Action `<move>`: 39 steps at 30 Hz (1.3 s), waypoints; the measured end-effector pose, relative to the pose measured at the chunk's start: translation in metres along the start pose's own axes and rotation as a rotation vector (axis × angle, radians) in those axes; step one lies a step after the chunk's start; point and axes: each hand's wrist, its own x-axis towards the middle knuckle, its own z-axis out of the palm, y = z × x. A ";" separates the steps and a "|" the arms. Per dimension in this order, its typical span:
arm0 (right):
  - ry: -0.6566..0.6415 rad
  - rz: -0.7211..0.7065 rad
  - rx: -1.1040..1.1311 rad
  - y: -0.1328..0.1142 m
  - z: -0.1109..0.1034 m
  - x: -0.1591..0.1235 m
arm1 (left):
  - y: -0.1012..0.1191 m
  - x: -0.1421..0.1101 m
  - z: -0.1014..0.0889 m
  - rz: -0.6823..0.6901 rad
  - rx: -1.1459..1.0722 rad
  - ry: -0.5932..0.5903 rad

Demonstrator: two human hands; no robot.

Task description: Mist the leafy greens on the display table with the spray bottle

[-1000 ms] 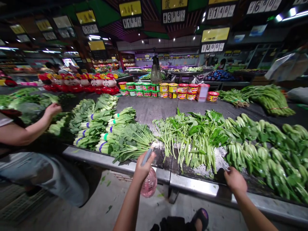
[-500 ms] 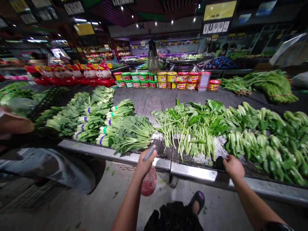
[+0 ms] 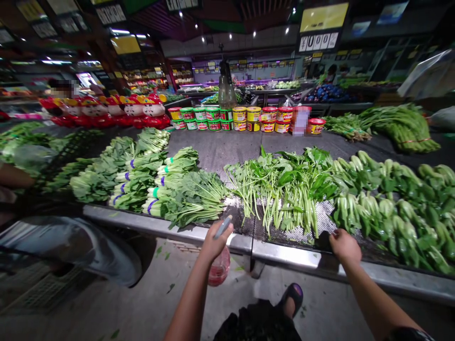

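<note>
My left hand (image 3: 217,238) is closed around the neck of a pink see-through spray bottle (image 3: 219,267), whose grey top pokes out above the fingers. The bottle hangs in front of the metal shelf edge. My right hand (image 3: 345,246) rests at the shelf's front lip with fingers curled; what they grip, if anything, is hidden. Just beyond it lie loose leafy greens with long stems (image 3: 284,189) and rows of bok choy (image 3: 387,208). Left of them, near my left hand, sit dark leafy greens (image 3: 201,194) and bundles tied with purple and green bands (image 3: 152,192).
A metal rail (image 3: 295,255) runs along the front of the sloped display. Stacked tubs (image 3: 213,118) and red figures (image 3: 142,111) line its back. A person's grey-clad leg (image 3: 78,246) is close on the left, by a plastic crate (image 3: 46,289). A sandaled foot (image 3: 293,298) stands below.
The spray bottle has risen slightly with a small turn of my left hand. At the left edge, the other person's arm has drawn back leftward. My right hand stays put.
</note>
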 end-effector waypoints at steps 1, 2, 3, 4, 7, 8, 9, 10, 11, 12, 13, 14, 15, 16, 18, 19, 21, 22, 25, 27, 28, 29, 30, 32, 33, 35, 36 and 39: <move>0.001 0.001 -0.003 0.000 0.000 0.000 | 0.001 0.000 0.001 0.005 0.006 -0.005; 0.002 0.002 -0.005 -0.001 0.000 0.000 | 0.003 0.001 0.002 0.011 0.009 -0.011; 0.005 0.004 -0.006 -0.001 -0.001 -0.001 | 0.004 0.001 0.003 0.018 0.011 -0.019; 0.007 0.006 -0.006 -0.002 -0.001 -0.001 | 0.004 0.002 0.004 0.024 0.010 -0.026; 0.008 0.013 -0.002 -0.003 -0.001 -0.002 | 0.002 0.004 0.010 0.039 0.005 -0.048; 0.007 0.015 -0.001 -0.003 -0.002 -0.002 | 0.001 0.006 0.012 0.041 0.003 -0.057; 0.006 0.013 0.000 -0.004 -0.002 -0.002 | -0.001 0.007 0.014 0.041 0.002 -0.067; 0.005 0.009 0.003 -0.004 -0.002 -0.002 | -0.003 0.008 0.016 0.038 0.002 -0.074; 0.004 0.005 0.005 -0.004 -0.003 -0.002 | -0.005 0.008 0.018 0.035 0.002 -0.080; 0.002 0.002 0.006 -0.004 -0.003 -0.002 | -0.006 0.009 0.019 0.032 0.004 -0.083; 0.000 0.001 0.007 -0.005 -0.003 -0.002 | -0.006 0.009 0.020 0.030 0.005 -0.086; -0.001 0.002 0.008 -0.005 -0.004 -0.002 | -0.006 0.009 0.021 0.030 0.007 -0.090; -0.001 0.003 0.008 -0.005 -0.004 -0.002 | -0.005 0.009 0.021 0.033 0.008 -0.095; 0.000 0.006 0.008 -0.005 -0.004 -0.002 | -0.004 0.009 0.021 0.036 0.008 -0.101; 0.002 0.007 0.009 -0.005 -0.003 -0.002 | 0.000 0.008 0.020 0.048 0.009 -0.112; 0.003 0.007 0.009 -0.005 -0.003 -0.001 | 0.002 0.008 0.020 0.056 0.011 -0.119; 0.005 0.010 0.007 -0.005 -0.002 -0.001 | 0.006 0.007 0.020 0.077 0.017 -0.135; 0.005 0.011 0.008 -0.005 -0.002 -0.001 | 0.007 0.007 0.019 0.087 0.019 -0.144; 0.001 0.013 0.014 -0.006 -0.003 -0.001 | 0.010 0.007 0.021 0.099 0.012 -0.167; -0.003 0.014 0.018 -0.007 -0.004 -0.001 | 0.010 0.007 0.023 0.093 -0.005 -0.180; -0.004 0.014 0.020 -0.007 -0.004 -0.001 | 0.011 0.006 0.025 0.088 -0.019 -0.185; -0.004 0.013 0.023 -0.008 -0.005 -0.001 | 0.011 0.006 0.027 0.077 -0.038 -0.189; -0.003 0.012 0.025 -0.008 -0.006 -0.002 | 0.011 0.006 0.029 0.064 -0.055 -0.194; -0.002 0.013 0.024 -0.008 -0.006 -0.002 | 0.011 0.004 0.033 0.049 -0.067 -0.213; -0.001 0.014 0.021 -0.008 -0.006 -0.002 | 0.011 0.004 0.035 0.048 -0.062 -0.227; -0.001 0.016 0.014 -0.008 -0.006 -0.002 | 0.011 0.003 0.037 0.062 -0.044 -0.253; -0.001 0.017 0.011 -0.008 -0.006 -0.002 | 0.011 0.003 0.038 0.068 -0.037 -0.262; 0.002 0.023 0.012 -0.008 -0.006 -0.002 | 0.011 0.001 0.039 0.077 -0.045 -0.265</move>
